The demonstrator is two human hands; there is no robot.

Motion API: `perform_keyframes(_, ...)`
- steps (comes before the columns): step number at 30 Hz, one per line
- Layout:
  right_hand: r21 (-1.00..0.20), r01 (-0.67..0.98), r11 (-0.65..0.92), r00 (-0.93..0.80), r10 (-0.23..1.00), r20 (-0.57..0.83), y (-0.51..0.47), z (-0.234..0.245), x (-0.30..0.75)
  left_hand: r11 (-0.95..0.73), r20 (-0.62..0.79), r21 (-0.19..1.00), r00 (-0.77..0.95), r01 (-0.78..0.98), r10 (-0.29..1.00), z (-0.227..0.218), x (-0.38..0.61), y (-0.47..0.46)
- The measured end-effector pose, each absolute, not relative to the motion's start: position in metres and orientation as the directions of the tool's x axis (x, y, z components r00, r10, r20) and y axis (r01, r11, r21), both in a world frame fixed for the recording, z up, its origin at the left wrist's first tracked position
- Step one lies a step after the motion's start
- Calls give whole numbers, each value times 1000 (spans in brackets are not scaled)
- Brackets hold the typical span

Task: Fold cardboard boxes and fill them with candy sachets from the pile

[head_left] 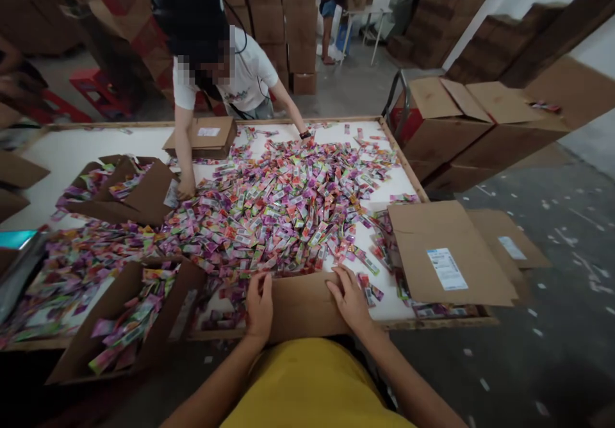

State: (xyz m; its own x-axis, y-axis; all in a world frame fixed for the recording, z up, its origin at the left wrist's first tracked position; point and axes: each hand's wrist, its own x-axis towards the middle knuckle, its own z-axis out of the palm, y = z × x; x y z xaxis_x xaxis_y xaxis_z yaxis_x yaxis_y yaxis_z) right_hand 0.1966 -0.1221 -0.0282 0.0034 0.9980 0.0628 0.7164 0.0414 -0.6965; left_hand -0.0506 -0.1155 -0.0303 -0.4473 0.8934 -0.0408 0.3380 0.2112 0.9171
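Observation:
A brown cardboard box (300,303), of which only one plain side shows, stands against my body at the table's front edge. My left hand (259,303) grips its left end, fingers curled over the top edge. On the right end, my right hand (350,296) holds the upper edge between thumb and fingers. Just beyond the box spreads a large heap of small, colourful sachets (293,204), mostly purple, pink and green. Whatever is inside the box is hidden from me.
An open box of sachets (132,319) tilts at the front left; another filled box (129,188) lies behind it. Flattened labelled cardboard (449,255) covers the right corner. Across the table, a co-worker (245,72) reaches into the heap. Stacked cartons (451,120) stand at right.

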Motion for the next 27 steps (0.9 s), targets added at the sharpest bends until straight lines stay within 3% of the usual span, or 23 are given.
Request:
perform_keyframes(3, -648, 760, 57, -31, 998, 51, -126, -24, 196, 100, 111, 866, -384, 490, 917, -27, -41, -116)
perform_keyframes(5, -592, 804, 53, -41, 999, 34, -125, -20, 198, 19, 226, 768, -299, 640, 927, -18, -36, -118)
perform_keyframes(7, -531, 847, 34, -35, 999, 7, -123, -18, 199, -224, 287, 607, 52, 763, 956, -4, -31, -120)
perform_keyframes(9, -506, 862, 23, -28, 1000, -3, -123, -19, 197, -523, 181, 467, 501, 713, 846, 13, -28, -120)
perform_keyframes(10, -511, 860, 19, -22, 1000, 2, -123, -20, 196, -611, 83, 437, 647, 660, 758, 20, -27, -119)
perform_keyframes(12, -539, 842, 13, -1, 1000, 23, -124, -23, 194, -651, -89, 416, 741, 635, 666, 29, -25, -116)
perform_keyframes(18, -683, 730, -5, 19, 1000, 13, -118, -31, 201, -501, -262, 360, 601, 787, 755, 15, 2, -113)
perform_keyframes(22, -888, 459, -6, -189, 976, -105, -61, -35, 229, -360, -278, 417, 495, 834, 824, 13, -2, -104)
perform_keyframes(24, -885, 456, -98, -73, 987, -147, -11, -36, 253, -140, -232, 495, 286, 857, 930, 18, -26, -106)
perform_keyframes(25, -847, 508, -158, 50, 987, -154, 17, -37, 268, 36, -217, 554, 103, 832, 971, 20, -42, -111)
perform_keyframes(27, -732, 629, -262, 264, 958, -116, 76, -39, 302, 438, -273, 671, -351, 598, 896, 21, -76, -123)
